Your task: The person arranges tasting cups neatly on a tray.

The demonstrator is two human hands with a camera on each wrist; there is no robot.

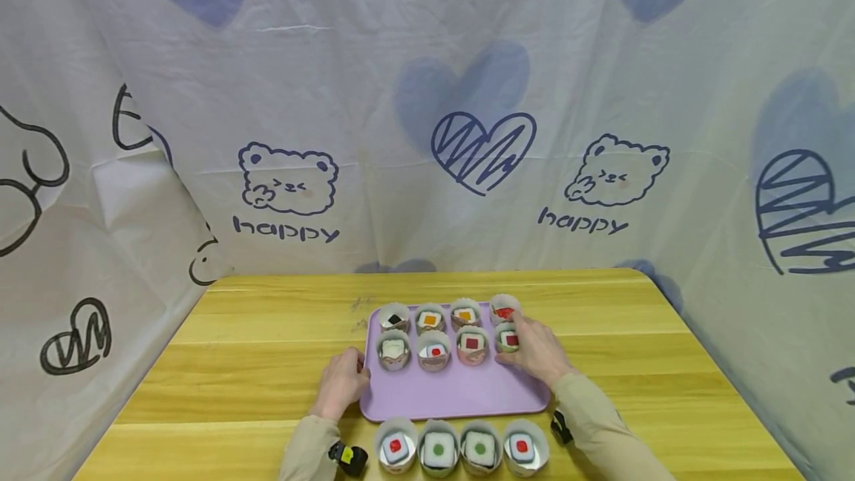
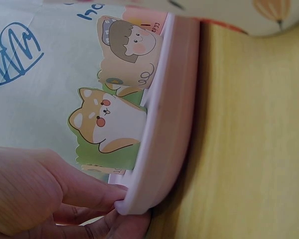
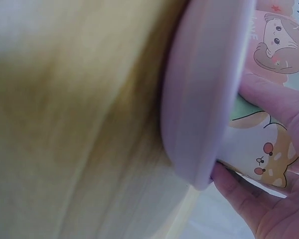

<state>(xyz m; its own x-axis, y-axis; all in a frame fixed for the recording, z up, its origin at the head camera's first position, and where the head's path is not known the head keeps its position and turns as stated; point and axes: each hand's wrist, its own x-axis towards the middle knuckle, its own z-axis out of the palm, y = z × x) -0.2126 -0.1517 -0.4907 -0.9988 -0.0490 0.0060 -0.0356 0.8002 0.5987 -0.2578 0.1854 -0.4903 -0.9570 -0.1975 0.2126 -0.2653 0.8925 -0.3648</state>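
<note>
My left hand [image 1: 344,383] pinches the left edge of a lilac tray [image 1: 454,397]; thumb and fingers meet at its rim in the left wrist view. On the tray, paper baking cups stand in two rows, each holding a small topped block. With my right hand [image 1: 537,347] I grip the green dog-printed paper cup [image 3: 251,144] at the right end of the front row. Its block [image 1: 510,339] has a dark red top. The thumb lies between it and a pink paper cup [image 3: 276,47]. Behind my fingers stands a paper cup with a red-topped block [image 1: 503,312].
Before the tray's near edge several more paper cups stand in a row, among them a left one [image 1: 396,447] with a red dot and a middle one [image 1: 439,450] with a green dot. A patterned white curtain [image 1: 387,191] hangs behind the wooden table [image 1: 267,347].
</note>
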